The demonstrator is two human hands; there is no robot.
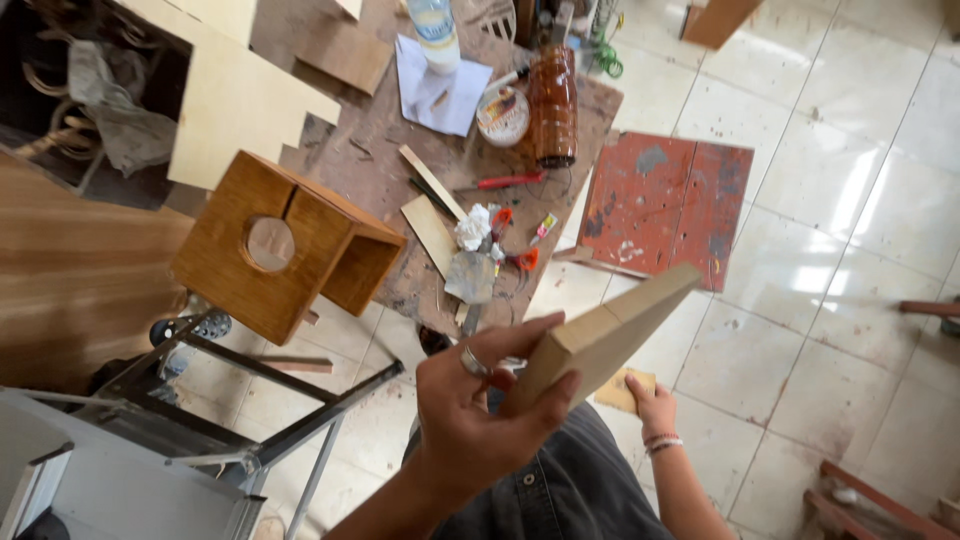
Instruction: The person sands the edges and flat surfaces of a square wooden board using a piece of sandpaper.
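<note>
Left hand (480, 420) grasps pale wooden board (600, 335) near its lower end, tilted up to the right above the floor, right hand (650, 400) pinches sandpaper piece (622, 388) just beneath, near of cluttered worktop (380, 170).

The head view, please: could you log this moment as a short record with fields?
left hand: left hand, a ring on one finger, grips a pale wooden block
held piece: the pale wooden block, tilted, raised in front of the person
right hand: right hand, lower down, holds a small piece of sandpaper
workbench: worn brown workbench with a brown wooden box with a round hole, a brown ribbed bottle, wood strips and scissors
floor: a red painted board on pale tiles
</note>
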